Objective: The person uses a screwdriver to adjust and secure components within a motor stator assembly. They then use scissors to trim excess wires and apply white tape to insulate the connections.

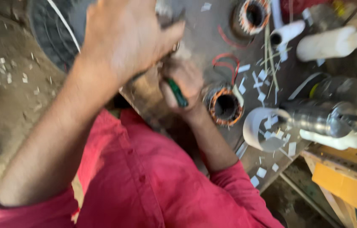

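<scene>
- Dirt floor (5,97) fills the left side, flecked with pale paper scraps.
- Left hand (123,36), blurred, is raised over the grey work surface (204,40); its fingers reach past the top edge, so I cannot tell whether they grip anything.
- Right hand (185,82) is curled tight around a green-handled tool (177,93), just left of the nearer copper-wound stator (226,106).
- Only the green handle shows. Its long axis runs diagonally, lower end toward the stator, upper end hidden in the fist. It looks stiff, light and slim, probably best held at mid-handle.
- A second wound stator (253,14) lies farther back, red wire (225,63) looping between the two.
- White tubes (330,42) and a shiny metal cylinder (313,118) lie at right.
</scene>
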